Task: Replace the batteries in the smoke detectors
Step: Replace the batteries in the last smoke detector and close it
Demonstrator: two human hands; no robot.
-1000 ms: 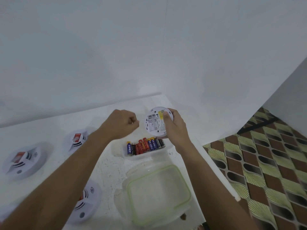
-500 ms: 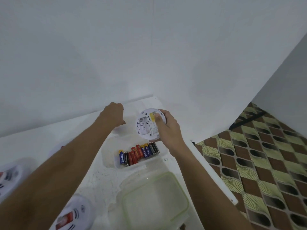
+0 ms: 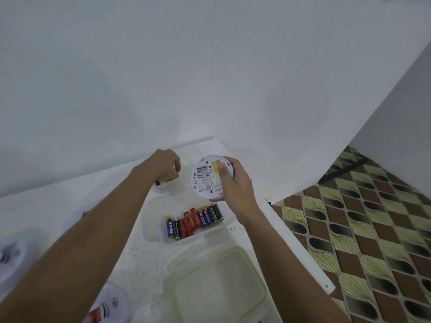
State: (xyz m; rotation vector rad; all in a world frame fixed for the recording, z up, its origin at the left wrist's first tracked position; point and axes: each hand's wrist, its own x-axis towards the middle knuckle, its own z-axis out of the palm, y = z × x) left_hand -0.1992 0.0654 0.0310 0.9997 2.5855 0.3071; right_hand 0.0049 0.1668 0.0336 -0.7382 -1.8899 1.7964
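Note:
My right hand [image 3: 235,183] grips a round white smoke detector [image 3: 205,180] above the table's far right corner, its back turned up and its open battery bay showing no batteries. My left hand [image 3: 166,165] hovers with curled fingers over a small clear tub [image 3: 169,186] at the far end of the table; whatever the fingers hold is hidden. Just nearer lies a clear container [image 3: 151,220] with several blue, red and black batteries [image 3: 193,221] in a row.
A clear lid with a green seal [image 3: 219,292] lies near the front. More white smoke detectors sit at the lower left [image 3: 107,306] and far left [image 3: 9,257]. The table's right edge [image 3: 300,250] drops to a patterned floor [image 3: 373,229]. A white wall stands behind.
My left hand has moved from beside the detector out to the small tub at the far end. The right hand keeps holding the detector. My view has shifted right.

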